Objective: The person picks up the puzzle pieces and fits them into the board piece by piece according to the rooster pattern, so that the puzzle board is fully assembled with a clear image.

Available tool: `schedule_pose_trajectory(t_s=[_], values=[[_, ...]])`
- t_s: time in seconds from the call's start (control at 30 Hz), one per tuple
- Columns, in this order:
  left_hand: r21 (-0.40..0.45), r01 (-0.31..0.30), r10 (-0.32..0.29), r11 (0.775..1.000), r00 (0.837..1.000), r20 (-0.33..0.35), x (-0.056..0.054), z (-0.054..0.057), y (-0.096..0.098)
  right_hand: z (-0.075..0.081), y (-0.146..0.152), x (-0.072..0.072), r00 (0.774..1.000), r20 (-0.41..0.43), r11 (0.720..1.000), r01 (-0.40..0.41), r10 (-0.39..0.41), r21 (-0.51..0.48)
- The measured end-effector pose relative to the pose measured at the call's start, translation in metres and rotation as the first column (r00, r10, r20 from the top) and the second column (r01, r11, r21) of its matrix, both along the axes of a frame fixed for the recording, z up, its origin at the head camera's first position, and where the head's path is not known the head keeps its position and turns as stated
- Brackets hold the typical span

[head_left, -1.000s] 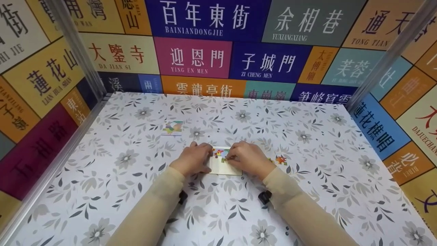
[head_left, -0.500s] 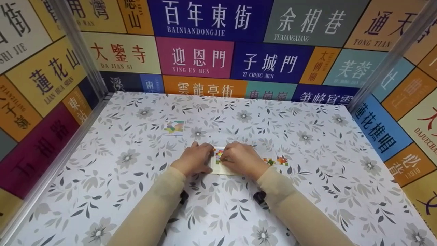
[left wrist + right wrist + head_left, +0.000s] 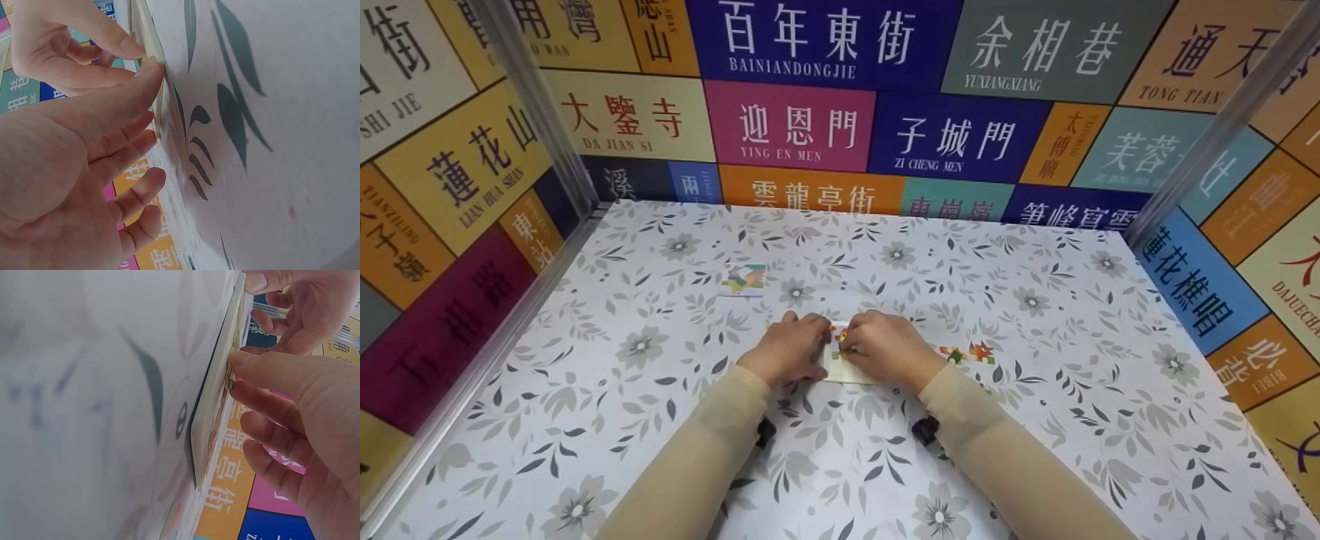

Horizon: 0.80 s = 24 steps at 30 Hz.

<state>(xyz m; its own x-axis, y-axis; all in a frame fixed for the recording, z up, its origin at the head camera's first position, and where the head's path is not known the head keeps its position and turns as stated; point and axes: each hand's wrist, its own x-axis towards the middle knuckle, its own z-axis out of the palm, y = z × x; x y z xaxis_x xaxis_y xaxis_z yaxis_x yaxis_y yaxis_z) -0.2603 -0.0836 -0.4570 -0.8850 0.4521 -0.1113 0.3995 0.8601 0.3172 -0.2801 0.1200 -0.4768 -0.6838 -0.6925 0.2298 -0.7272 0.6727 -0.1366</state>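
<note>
A small cream puzzle board (image 3: 846, 373) lies flat on the table, with colourful pieces along its far left part. My left hand (image 3: 784, 349) grips the board's left edge, its thumb at the near corner and its fingers at the far one. In the right wrist view, my right hand (image 3: 315, 410) pinches a thin puzzle piece (image 3: 228, 377) between thumb and index finger, right at the board's surface. That hand (image 3: 891, 349) covers much of the board in the head view. Two loose puzzle pieces, one green and red (image 3: 953, 354) and one orange (image 3: 981, 352), lie to its right.
A square colourful picture card (image 3: 744, 279) lies farther back on the left. The table (image 3: 840, 465) has a white cover printed with grey flowers and leaves. Panels with large lettering (image 3: 795, 126) stand behind and on both sides.
My right hand has moved left over the board with the puzzle piece, uncovering more of the loose pieces on the right. My left hand has stayed at the board's left edge.
</note>
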Motion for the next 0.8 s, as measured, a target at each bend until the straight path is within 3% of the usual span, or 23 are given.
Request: schedule_pose_trajectory(t_s=[0.3, 0.8], values=[[0.006, 0.001, -0.001, 1.000, 1.000, -0.016, -0.0006, -0.0026, -0.0013, 0.0015, -0.0012, 0.0018, 0.999, 0.005, 0.998, -0.035, 0.035, -0.045], [0.046, -0.011, 0.010, 0.999, 1.000, 0.008, 0.0023, -0.0001, -0.0016, 0.0021, -0.0016, 0.0009, 0.999, 0.022, 0.999, -0.025, 0.026, -0.042]])
